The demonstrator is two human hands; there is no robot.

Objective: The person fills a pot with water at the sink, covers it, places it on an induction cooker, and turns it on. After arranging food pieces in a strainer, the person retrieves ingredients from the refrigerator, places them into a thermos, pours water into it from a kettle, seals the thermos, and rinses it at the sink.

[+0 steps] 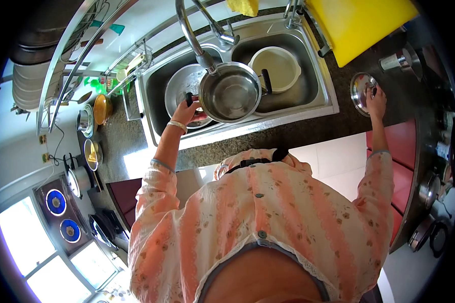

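Note:
My left hand is closed round the black side handle of a steel pot. The pot sits above the double sink, under the faucet, with its open top facing up. I cannot tell whether it holds water. Below it, in the left basin, a wide metal basin is partly hidden by the pot. A cream-coloured round bowl lies in the right basin. Off to the right, my right hand grips the knob of a steel pot lid at the dark countertop.
A yellow cutting board stands at the back right, near a metal cup-like container. Left of the sink are a dish rack, an orange bowl and a bowl with yellow pieces. A stove lies further left.

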